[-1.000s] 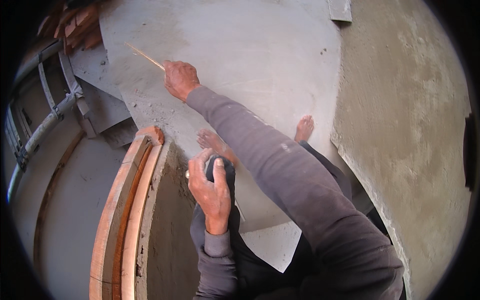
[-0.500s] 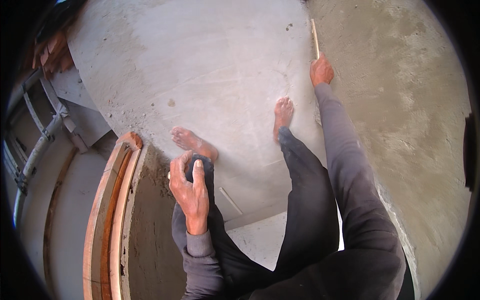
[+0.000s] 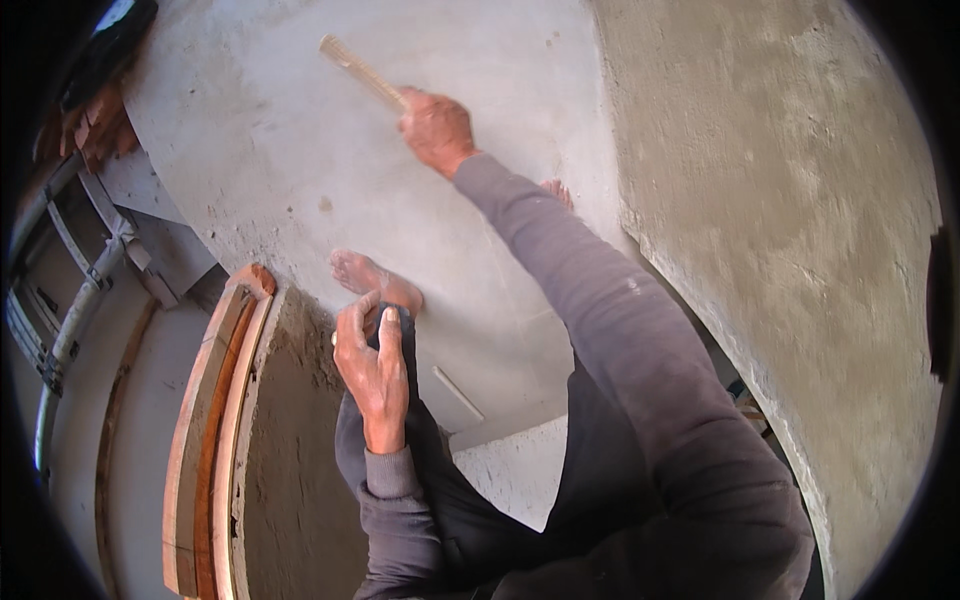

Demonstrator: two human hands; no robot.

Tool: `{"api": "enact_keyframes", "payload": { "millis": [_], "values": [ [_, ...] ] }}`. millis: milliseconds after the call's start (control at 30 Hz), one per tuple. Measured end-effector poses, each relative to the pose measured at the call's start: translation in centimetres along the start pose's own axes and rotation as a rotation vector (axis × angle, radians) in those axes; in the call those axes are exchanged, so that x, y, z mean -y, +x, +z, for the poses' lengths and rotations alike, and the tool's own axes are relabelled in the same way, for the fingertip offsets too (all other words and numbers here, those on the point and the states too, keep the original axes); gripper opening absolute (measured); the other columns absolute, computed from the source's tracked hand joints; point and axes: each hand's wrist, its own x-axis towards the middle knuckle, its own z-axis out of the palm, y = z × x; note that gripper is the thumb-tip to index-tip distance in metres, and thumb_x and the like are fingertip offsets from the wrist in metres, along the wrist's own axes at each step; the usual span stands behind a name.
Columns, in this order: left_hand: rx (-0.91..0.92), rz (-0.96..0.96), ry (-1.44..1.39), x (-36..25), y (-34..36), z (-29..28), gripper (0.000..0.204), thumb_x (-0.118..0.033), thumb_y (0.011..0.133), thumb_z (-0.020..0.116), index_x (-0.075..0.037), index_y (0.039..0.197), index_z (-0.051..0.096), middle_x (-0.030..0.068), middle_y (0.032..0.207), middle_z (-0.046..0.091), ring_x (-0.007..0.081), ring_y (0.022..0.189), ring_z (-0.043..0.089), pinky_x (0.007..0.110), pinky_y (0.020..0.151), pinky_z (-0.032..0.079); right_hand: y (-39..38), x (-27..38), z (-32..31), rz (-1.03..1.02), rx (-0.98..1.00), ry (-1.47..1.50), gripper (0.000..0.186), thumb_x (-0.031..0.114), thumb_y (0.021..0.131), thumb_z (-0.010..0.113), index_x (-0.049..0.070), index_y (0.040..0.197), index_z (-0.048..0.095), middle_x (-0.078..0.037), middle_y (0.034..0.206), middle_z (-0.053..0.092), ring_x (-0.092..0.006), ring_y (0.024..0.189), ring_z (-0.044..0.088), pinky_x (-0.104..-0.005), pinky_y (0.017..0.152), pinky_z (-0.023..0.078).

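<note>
My right hand (image 3: pixel 438 132) is closed round one end of a pale, narrow flat strip (image 3: pixel 360 70). The strip sticks out toward the far left over the light grey concrete surface (image 3: pixel 255 100); whether it touches the surface I cannot tell. Its material is not clear, as it is slightly blurred. My left hand (image 3: pixel 372 365) rests over my left knee, thumb and fingers apart, with nothing seen in it. My left bare foot (image 3: pixel 375 280) is planted just beyond that hand. The right forearm covers most of my other foot.
Rough plastered wall (image 3: pixel 760 150) rises along the right. Curved wooden boards (image 3: pixel 215 440) edge the near left, beside a drop with metal scaffold tubes (image 3: pixel 85 285). Reddish bricks or tiles (image 3: pixel 105 125) are stacked at far left. A thin pale stick (image 3: pixel 458 393) lies between my legs.
My right hand has swung left with the strip, from beside the right wall to over the middle of the concrete. The left hand stays on the knee.
</note>
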Motion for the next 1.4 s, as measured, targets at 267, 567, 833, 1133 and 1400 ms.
{"api": "enact_keyframes", "payload": {
  "millis": [267,567,833,1133,1400],
  "values": [
    [0.061,0.035,-0.018,1.7,-1.2,-0.5,0.025,-0.011,0.083,0.059,0.004,0.103,0.061,0.0178,0.097,0.063,0.0279,0.087,0.061,0.037,0.080,0.047,-12.3,-15.2,-11.9,0.372,-0.186,-0.227,0.033,0.016,0.076,0.063,0.010,0.109,0.062,-0.020,0.089,0.065,-0.0382,0.084,0.062,-0.0470,0.073,0.048],
    [0.179,0.017,-0.034,0.3,-2.1,-0.8,0.024,-0.011,0.086,0.058,0.003,0.106,0.060,0.0159,0.093,0.063,0.0234,0.092,0.062,0.034,0.082,0.048,-26.9,-25.8,-9.1,0.802,-0.296,-0.495,0.038,0.017,0.079,0.065,0.010,0.116,0.059,-0.017,0.097,0.066,-0.0359,0.091,0.063,-0.0455,0.078,0.049],
    [0.232,0.064,0.076,0.7,-3.0,-0.2,0.027,-0.010,0.087,0.059,0.005,0.109,0.058,0.0161,0.095,0.062,0.0226,0.091,0.061,0.034,0.082,0.048,-19.9,-18.3,0.2,0.833,-0.340,-0.311,0.032,0.017,0.078,0.064,0.004,0.107,0.059,-0.018,0.097,0.064,-0.0339,0.089,0.063,-0.0447,0.075,0.050],
    [0.273,0.086,0.067,-0.1,-2.8,1.6,0.024,-0.008,0.086,0.057,0.004,0.107,0.058,0.0165,0.095,0.063,0.0255,0.089,0.062,0.036,0.080,0.048,-9.3,-2.1,3.6,0.225,0.036,0.221,0.022,0.021,0.078,0.062,0.003,0.091,0.062,-0.021,0.081,0.065,-0.0366,0.082,0.064,-0.0463,0.076,0.050],
    [0.206,0.119,0.065,1.6,-2.8,1.0,0.026,-0.011,0.084,0.060,0.002,0.106,0.059,0.0164,0.096,0.060,0.0281,0.088,0.058,0.037,0.079,0.045,-10.6,-13.1,-2.9,0.512,-0.280,-0.239,0.031,0.021,0.080,0.063,0.002,0.104,0.060,-0.020,0.099,0.064,-0.0356,0.088,0.063,-0.0446,0.073,0.051]
  ]
}}
